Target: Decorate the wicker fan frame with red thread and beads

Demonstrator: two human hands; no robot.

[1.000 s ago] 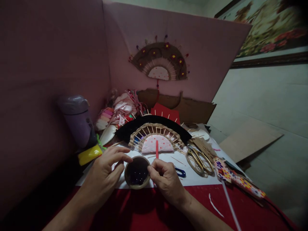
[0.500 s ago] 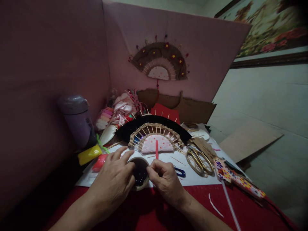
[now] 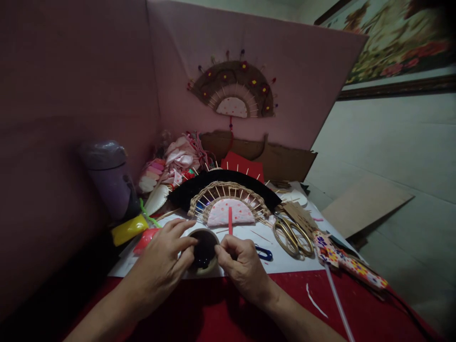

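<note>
A round bowl (image 3: 213, 270) with dark, glossy contents stands at the front edge of the white sheet. From its left side my left hand (image 3: 167, 256) reaches over the rim, fingers apart, fingertips above the dark contents. My right hand (image 3: 242, 266) is at the bowl's right rim, thumb and forefinger pinched together; anything between them is too small to name. Behind the hands lies a fan (image 3: 226, 180) of black cloth, woven cord and thin sticks, with a dotted pink half-round base (image 3: 221, 213). A red strip (image 3: 230, 219) runs down from that base toward my right hand.
Gold-handled scissors (image 3: 292, 235), a blue clip (image 3: 264, 253) and a flowered glue gun (image 3: 347, 261) lie on the right. A purple bottle (image 3: 110, 185) and a yellow packet (image 3: 129, 230) are at left. Another fan (image 3: 235, 88) hangs on the pink board (image 3: 295, 71).
The view has shifted slightly. My left hand's fingers have moved a little left over the bowl and spread from its right part. My right hand stays pinched by the rim.
</note>
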